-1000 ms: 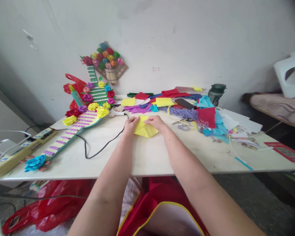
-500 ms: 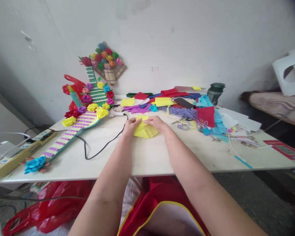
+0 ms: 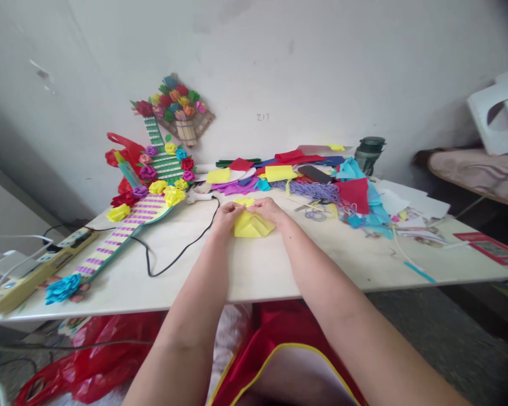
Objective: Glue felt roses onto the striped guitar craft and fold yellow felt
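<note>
Between my two hands is a creased piece of yellow crepe paper (image 3: 254, 226), held just above the white table (image 3: 262, 276). My left hand (image 3: 227, 216) pinches its left upper edge. My right hand (image 3: 267, 209) grips the top edge on the other side, fingers bent over it. The lower part of the paper hangs loose with folds in it. Left of my hands lies a white glue gun (image 3: 198, 196) with a black cord. To the right are scissors (image 3: 307, 206) beside loose purple string.
A guitar-shaped craft (image 3: 129, 225) with paper flowers spans the left side, near a power strip (image 3: 55, 265). Coloured paper sheets (image 3: 237, 177), purple yarn (image 3: 313, 192) and a dark green bottle (image 3: 369, 155) line the back. Paper scraps (image 3: 410, 203) lie at the right.
The lower left part of the yellow paper has drawn in and its folds have shifted slightly. Both hands keep their hold; the whole view has tilted a little.
</note>
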{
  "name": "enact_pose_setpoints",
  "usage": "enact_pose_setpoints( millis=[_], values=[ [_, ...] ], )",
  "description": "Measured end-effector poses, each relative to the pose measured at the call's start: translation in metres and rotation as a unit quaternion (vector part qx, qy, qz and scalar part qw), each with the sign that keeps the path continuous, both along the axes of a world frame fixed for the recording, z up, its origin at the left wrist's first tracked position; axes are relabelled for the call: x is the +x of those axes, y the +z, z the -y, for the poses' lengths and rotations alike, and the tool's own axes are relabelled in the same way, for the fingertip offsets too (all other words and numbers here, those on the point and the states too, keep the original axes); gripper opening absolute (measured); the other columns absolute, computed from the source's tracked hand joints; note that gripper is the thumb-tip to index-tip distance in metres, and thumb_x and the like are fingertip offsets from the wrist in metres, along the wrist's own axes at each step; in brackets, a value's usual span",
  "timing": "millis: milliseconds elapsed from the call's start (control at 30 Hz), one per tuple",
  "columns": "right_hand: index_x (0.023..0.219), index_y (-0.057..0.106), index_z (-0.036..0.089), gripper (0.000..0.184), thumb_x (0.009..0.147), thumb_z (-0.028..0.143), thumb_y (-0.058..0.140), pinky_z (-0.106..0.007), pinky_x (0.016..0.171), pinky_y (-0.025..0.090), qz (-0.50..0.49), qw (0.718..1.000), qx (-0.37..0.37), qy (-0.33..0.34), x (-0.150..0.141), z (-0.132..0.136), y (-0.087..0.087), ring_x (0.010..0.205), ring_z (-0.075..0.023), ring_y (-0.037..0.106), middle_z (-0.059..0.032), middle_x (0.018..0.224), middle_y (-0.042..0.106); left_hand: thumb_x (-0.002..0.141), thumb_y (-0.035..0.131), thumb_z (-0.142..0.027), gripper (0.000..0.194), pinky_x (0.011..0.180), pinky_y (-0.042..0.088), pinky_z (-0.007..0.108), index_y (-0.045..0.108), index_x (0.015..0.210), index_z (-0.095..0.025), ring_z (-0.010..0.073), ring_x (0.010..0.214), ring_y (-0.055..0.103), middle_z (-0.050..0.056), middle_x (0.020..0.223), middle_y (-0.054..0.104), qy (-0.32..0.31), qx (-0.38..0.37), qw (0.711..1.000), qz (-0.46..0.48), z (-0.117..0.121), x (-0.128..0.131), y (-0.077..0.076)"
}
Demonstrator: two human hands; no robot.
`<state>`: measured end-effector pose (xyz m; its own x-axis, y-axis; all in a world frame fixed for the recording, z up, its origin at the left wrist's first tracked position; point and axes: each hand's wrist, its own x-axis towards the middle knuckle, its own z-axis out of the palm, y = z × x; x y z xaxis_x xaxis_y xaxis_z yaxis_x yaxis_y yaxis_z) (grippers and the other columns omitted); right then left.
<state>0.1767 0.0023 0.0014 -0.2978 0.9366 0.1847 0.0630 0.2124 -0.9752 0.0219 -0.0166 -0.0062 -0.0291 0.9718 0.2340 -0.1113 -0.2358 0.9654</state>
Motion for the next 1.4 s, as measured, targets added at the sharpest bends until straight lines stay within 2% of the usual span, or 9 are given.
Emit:
enact_pose_setpoints(
  millis=[233, 400, 500, 667, 900, 1133, 1267, 1400],
  values=[
    [0.055, 0.060, 0.016, 0.016, 0.057, 0.032, 0.064, -0.024, 0.052, 0.039, 0.004, 1.000, -0.001, -0.016, 0.001, 0.001, 0.001, 0.053, -0.0125, 0.052, 0.0028, 0.053, 0.055, 0.052, 0.077, -0.046, 0.037, 0.047, 0.034, 0.021, 0.060, 0.064, -0.015, 0.0082, 0.046, 0.046, -0.003, 0.054, 0.055, 0.014, -0.004, 0.999, -0.037, -0.006, -0.001, -0.007],
    [0.053, 0.060, 0.016, 0.018, 0.056, 0.033, 0.065, -0.023, 0.052, 0.037, 0.018, 1.000, 0.013, -0.018, 0.003, 0.000, 0.001, 0.053, -0.0112, 0.049, 0.0035, 0.053, 0.053, 0.064, 0.068, -0.052, 0.039, 0.044, 0.025, 0.021, 0.054, 0.057, -0.016, 0.0065, 0.044, 0.036, -0.005, 0.047, 0.043, 0.032, 0.034, 0.992, -0.118, -0.007, -0.005, -0.008],
    [0.050, 0.057, 0.016, 0.022, 0.054, 0.035, 0.067, -0.023, 0.053, 0.036, 0.027, 0.999, 0.018, -0.015, 0.002, 0.000, 0.001, 0.053, -0.0108, 0.047, 0.0042, 0.051, 0.051, 0.066, 0.067, -0.049, 0.039, 0.044, 0.022, 0.021, 0.051, 0.054, -0.016, 0.0066, 0.045, 0.032, -0.005, 0.047, 0.038, 0.050, 0.050, 0.986, -0.149, -0.009, -0.007, -0.009],
    [0.052, 0.058, 0.015, 0.026, 0.052, 0.038, 0.070, -0.023, 0.051, 0.034, 0.031, 0.999, 0.012, -0.013, 0.002, 0.001, 0.002, 0.052, -0.0097, 0.045, 0.0043, 0.052, 0.052, 0.066, 0.067, -0.046, 0.036, 0.046, 0.022, 0.021, 0.050, 0.054, -0.016, 0.0068, 0.047, 0.031, -0.005, 0.048, 0.036, 0.062, 0.066, 0.986, -0.138, -0.009, -0.007, -0.010],
    [0.054, 0.060, 0.015, 0.025, 0.051, 0.038, 0.070, -0.023, 0.052, 0.035, 0.030, 0.999, 0.015, -0.010, 0.003, 0.002, 0.004, 0.052, -0.0099, 0.046, 0.0036, 0.053, 0.054, 0.063, 0.070, -0.043, 0.037, 0.045, 0.022, 0.022, 0.049, 0.050, -0.016, 0.0067, 0.046, 0.031, -0.005, 0.046, 0.035, 0.088, 0.055, 0.983, -0.151, -0.005, -0.004, -0.004],
    [0.052, 0.060, 0.015, 0.024, 0.052, 0.037, 0.070, -0.022, 0.050, 0.036, 0.036, 0.999, 0.001, -0.009, 0.003, -0.001, 0.002, 0.052, -0.0099, 0.047, 0.0037, 0.051, 0.053, 0.061, 0.072, -0.046, 0.038, 0.043, 0.021, 0.022, 0.050, 0.053, -0.016, 0.0062, 0.043, 0.032, -0.005, 0.044, 0.037, 0.044, 0.020, 0.991, -0.127, 0.000, -0.002, 0.000],
    [0.056, 0.063, 0.015, 0.021, 0.053, 0.036, 0.069, -0.022, 0.052, 0.038, 0.025, 1.000, -0.003, -0.015, 0.003, -0.002, 0.000, 0.055, -0.0112, 0.051, 0.0026, 0.055, 0.057, 0.058, 0.075, -0.045, 0.039, 0.042, 0.021, 0.021, 0.048, 0.051, -0.017, 0.0075, 0.043, 0.036, -0.006, 0.043, 0.034, 0.038, -0.010, 0.993, -0.111, -0.004, -0.002, -0.006],
    [0.057, 0.064, 0.015, 0.019, 0.054, 0.033, 0.069, -0.023, 0.053, 0.040, 0.024, 1.000, -0.001, -0.019, 0.002, -0.004, -0.002, 0.056, -0.0115, 0.051, 0.0020, 0.057, 0.059, 0.058, 0.074, -0.046, 0.040, 0.042, 0.022, 0.021, 0.045, 0.051, -0.018, 0.0083, 0.045, 0.039, -0.006, 0.044, 0.034, 0.036, -0.007, 0.992, -0.121, -0.008, -0.004, -0.011]
  ],
)
